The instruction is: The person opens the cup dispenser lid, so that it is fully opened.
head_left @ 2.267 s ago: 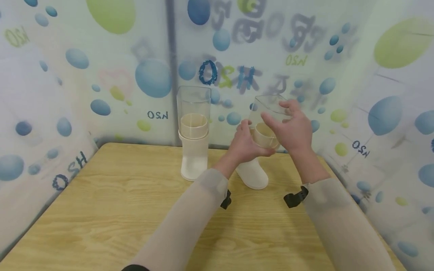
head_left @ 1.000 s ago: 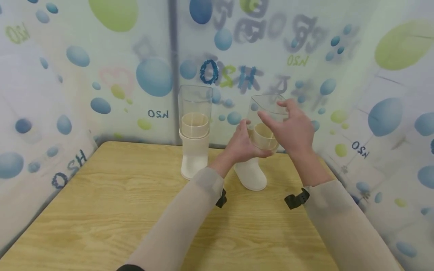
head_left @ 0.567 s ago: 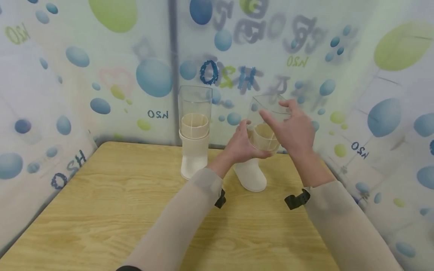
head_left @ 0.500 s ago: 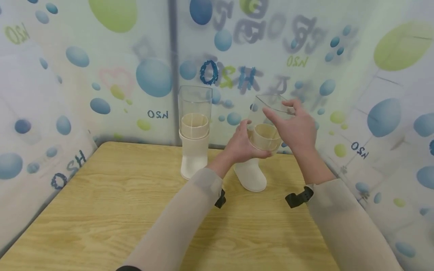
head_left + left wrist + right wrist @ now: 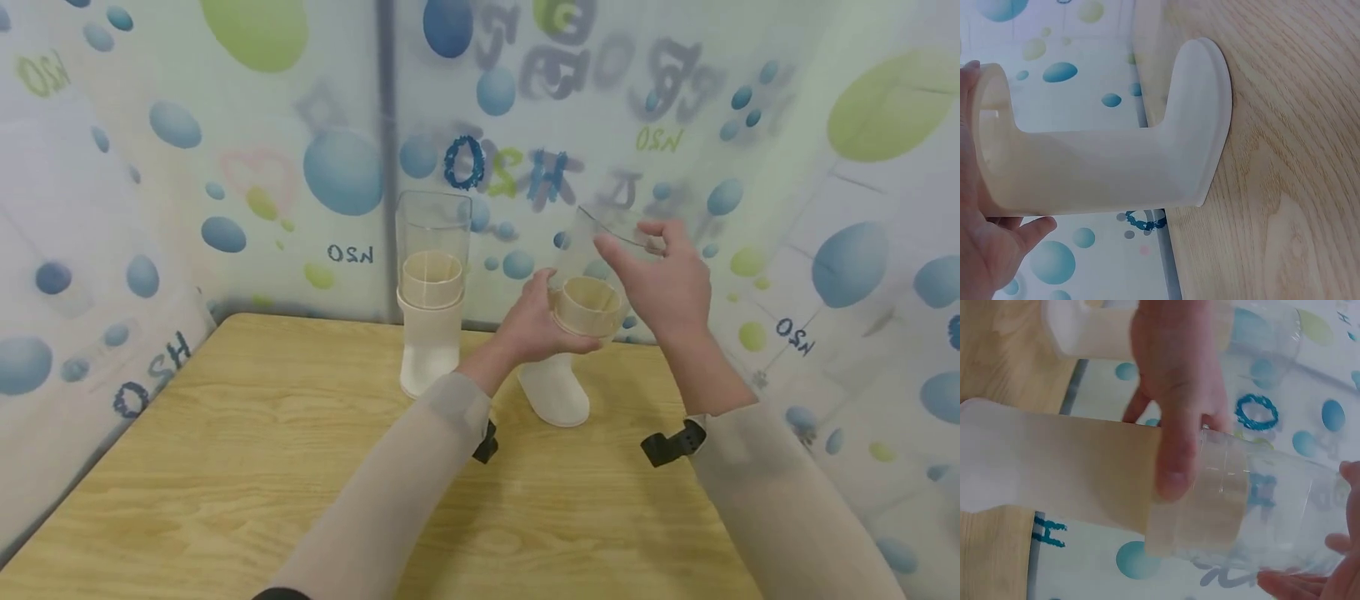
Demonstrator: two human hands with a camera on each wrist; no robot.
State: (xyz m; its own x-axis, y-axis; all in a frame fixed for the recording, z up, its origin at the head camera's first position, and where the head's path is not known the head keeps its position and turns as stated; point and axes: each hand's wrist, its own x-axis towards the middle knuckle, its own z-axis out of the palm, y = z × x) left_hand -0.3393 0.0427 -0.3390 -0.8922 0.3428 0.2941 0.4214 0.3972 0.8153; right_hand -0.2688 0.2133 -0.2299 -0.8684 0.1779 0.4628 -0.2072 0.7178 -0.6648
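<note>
At the table's back right stands a white boot-shaped stand (image 5: 557,396) with a cream collar (image 5: 588,308). A clear square-mouthed container (image 5: 1297,512) fits around the collar and leans right in the head view. My left hand (image 5: 528,325) grips the collar area, thumb across the front. Higher up, my right hand (image 5: 667,287) holds the container near its open rim, thumb on one side and fingers on the other. In the left wrist view the stand's foot (image 5: 1200,112) rests on the wood. My palm hides part of the container's right side.
Left of my hands, a matching white stand (image 5: 431,346) carries an upright clear container (image 5: 433,221). Both stand on a wooden table (image 5: 300,433) close to the printed back wall (image 5: 345,275). Side walls (image 5: 885,333) enclose the table left and right.
My right hand has shifted right, and the container's rim has swung and tilted right with it. My left hand keeps its grip in nearly the same place.
</note>
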